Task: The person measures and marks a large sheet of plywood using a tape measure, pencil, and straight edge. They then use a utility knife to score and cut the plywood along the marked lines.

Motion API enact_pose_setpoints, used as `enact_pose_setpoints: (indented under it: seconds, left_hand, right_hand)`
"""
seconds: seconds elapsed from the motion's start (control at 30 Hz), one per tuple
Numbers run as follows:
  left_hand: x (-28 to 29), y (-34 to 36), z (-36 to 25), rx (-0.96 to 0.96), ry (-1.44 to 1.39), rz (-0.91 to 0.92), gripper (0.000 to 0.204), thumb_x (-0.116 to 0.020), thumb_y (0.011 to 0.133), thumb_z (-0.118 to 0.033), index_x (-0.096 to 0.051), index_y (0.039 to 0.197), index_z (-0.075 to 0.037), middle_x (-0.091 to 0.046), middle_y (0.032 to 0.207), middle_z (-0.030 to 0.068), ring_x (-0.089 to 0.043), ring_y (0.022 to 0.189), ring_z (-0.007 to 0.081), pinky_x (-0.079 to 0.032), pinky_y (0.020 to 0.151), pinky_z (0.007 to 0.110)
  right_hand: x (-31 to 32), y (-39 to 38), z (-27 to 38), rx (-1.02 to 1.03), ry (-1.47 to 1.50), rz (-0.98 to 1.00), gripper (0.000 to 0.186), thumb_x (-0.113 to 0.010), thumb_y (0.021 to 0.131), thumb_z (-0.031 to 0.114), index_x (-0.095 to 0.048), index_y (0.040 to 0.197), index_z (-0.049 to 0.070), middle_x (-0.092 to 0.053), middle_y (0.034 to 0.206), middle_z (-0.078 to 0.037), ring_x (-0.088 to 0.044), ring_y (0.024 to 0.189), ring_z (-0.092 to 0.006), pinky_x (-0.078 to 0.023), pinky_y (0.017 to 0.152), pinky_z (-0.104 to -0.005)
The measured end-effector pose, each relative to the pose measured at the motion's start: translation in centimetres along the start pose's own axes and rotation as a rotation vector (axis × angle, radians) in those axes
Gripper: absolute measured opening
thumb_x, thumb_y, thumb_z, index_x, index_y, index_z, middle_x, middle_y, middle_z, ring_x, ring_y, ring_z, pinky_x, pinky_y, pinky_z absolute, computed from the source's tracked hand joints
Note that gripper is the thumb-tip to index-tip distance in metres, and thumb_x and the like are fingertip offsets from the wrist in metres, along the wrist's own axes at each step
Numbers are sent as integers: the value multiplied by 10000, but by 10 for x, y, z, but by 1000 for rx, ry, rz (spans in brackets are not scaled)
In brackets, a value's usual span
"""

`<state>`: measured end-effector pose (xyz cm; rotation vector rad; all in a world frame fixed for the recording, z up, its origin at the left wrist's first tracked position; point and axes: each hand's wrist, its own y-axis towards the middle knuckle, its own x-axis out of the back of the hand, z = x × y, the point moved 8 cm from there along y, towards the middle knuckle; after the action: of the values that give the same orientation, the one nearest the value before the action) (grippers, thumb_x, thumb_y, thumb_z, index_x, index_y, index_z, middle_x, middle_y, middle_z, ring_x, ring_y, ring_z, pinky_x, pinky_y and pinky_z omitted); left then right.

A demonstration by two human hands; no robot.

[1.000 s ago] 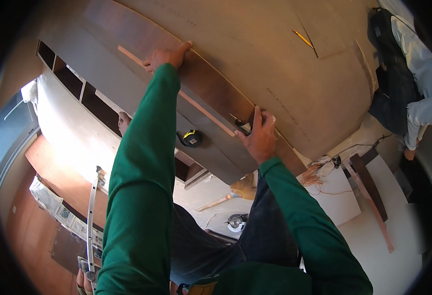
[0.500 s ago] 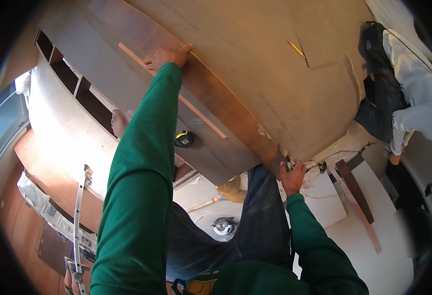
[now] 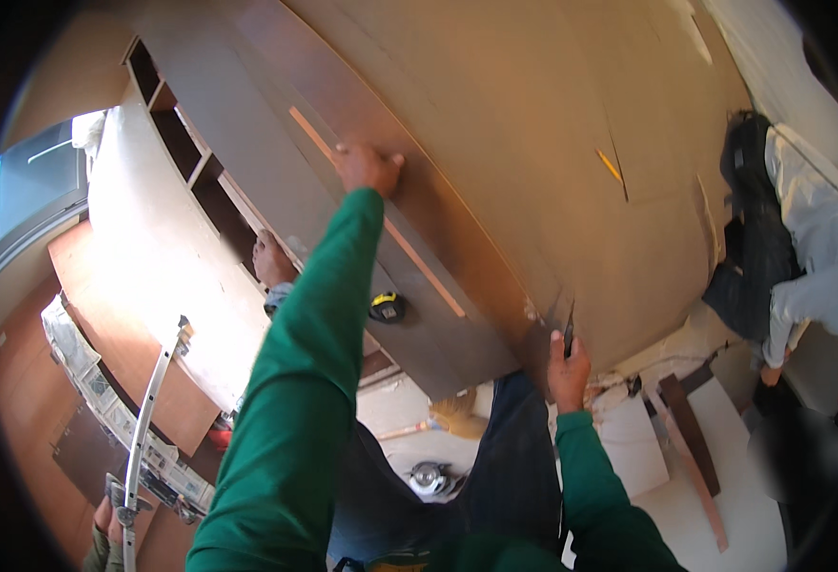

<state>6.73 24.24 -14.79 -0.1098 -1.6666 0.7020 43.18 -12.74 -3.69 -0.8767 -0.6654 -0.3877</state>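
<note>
My left hand [image 3: 367,170] presses down with fingers apart on a long dark brown board strip [image 3: 471,253], beside a thin orange-brown batten [image 3: 426,269]. The strip lies along a large brown sheet [image 3: 505,124], with a pale line at its edge. In my right hand [image 3: 569,377] is a slim dark-handled knife [image 3: 570,341], its thin tip pointing away from me over the sheet, near the strip's near end. Whether the tip touches the sheet I cannot tell. A black and yellow tape measure [image 3: 387,307] rests on the grey panel [image 3: 409,334] left of the strip.
A yellow pencil [image 3: 609,165] lies on the sheet. Between my knees are a brush [image 3: 455,416] and a circular saw [image 3: 429,479]. A bare foot [image 3: 272,259] rests by the slotted frame at left. Another person [image 3: 805,210] crouches at right, near offcut strips [image 3: 691,434].
The knife has come away from the strip's near end, and its thin tip now shows over the sheet. My left hand sits slightly nearer along the batten. The whole view has shifted.
</note>
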Motion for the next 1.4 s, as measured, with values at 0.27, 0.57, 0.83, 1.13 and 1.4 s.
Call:
enact_pose_setpoints:
  seconds: [0.27,0.57,0.83,1.13,1.4]
  left_hand:
    - [24,-41,12,-4,-376,-106,1098,-851,792,-477,-276,1582,24,-423,1462,216,-616,1217,394,-541,976,492]
    - [22,-39,5,1,-350,-69,1072,-826,833,-463,-250,1549,90,-411,1446,245,-583,1232,452,-518,1011,490]
    - [24,-35,-3,28,-355,2,1079,-832,848,-359,-174,1544,136,-331,1506,310,-577,1244,473,-540,996,490]
    - [17,-28,2,18,-400,-28,1091,-838,837,-237,-108,1545,159,-312,1534,311,-490,1340,465,-542,997,495]
    - [13,-28,-5,94,-442,150,1102,-816,859,-232,-57,1566,140,-280,1562,299,-414,1400,458,-520,1037,497]
  right_hand:
    - [-37,-3,2,-52,64,174,387,-595,1037,381,-623,1017,-4,-654,824,-188,-647,767,-337,-505,753,-441]
    - [-57,25,70,44,9,278,389,-512,1080,387,-561,1196,20,-676,866,-171,-666,744,-329,-528,734,-463]
    - [-78,67,220,138,110,410,362,-502,1082,347,-559,1170,1,-673,869,-252,-660,760,-462,-526,693,-514]
    - [-124,96,338,552,-107,346,341,-510,1073,281,-538,1169,-45,-675,871,-286,-652,835,-509,-508,719,-563]
    - [-173,130,398,644,-154,347,302,-507,1067,247,-508,1102,-54,-669,886,-309,-646,837,-527,-504,733,-580]
